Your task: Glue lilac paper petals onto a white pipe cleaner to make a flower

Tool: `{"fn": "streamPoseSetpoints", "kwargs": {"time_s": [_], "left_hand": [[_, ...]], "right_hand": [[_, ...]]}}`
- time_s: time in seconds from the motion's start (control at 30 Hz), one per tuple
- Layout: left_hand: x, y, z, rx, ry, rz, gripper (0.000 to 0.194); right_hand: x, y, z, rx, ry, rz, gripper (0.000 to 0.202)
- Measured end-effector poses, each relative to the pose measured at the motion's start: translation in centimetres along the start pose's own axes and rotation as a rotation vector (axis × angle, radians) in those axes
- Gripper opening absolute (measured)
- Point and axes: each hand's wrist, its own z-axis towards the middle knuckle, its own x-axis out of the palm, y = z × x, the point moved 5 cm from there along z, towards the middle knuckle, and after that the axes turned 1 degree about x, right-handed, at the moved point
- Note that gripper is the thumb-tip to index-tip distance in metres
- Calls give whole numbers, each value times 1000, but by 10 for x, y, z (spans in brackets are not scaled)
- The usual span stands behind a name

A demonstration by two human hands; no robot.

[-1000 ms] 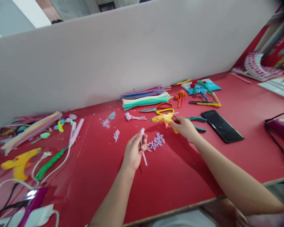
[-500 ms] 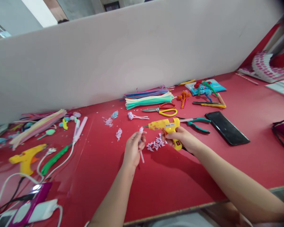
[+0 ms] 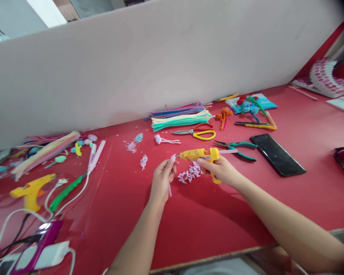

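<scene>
My left hand (image 3: 164,175) pinches a pale lilac pipe-cleaner stem (image 3: 170,190), its small tip showing above the fingertips. In my right hand (image 3: 218,168) is a yellow hot glue gun (image 3: 196,154), gripped by the handle with a glue stick jutting from its back. The gun's nozzle points left and is at or very near the tip of the stem; whether they touch I cannot tell. Beneath the gun lies a pile of small lilac pieces (image 3: 190,172). A lilac pipe-cleaner flower (image 3: 160,139) with bare stems rests farther back.
Scissors (image 3: 195,132), teal-handled pliers (image 3: 240,145) and a black phone (image 3: 276,154) lie behind and right. Pipe-cleaner bundles (image 3: 180,119) sit by the white partition (image 3: 160,65). At left are a second glue gun (image 3: 31,191), a pink straightener-like tool (image 3: 96,156) and a power strip (image 3: 36,248) with cords.
My right hand has turned the glue gun slightly and shifted its grip, the thumb now higher on the body. The left hand has tilted the stem a little. The view has shifted slightly.
</scene>
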Motion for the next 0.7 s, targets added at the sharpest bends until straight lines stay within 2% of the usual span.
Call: {"fn": "streamPoseSetpoints", "kwargs": {"time_s": [0.7], "left_hand": [[2,-1,-2,-16,-2,-13,29]], "right_hand": [[2,-3,2,23,24,-5,44]]}}
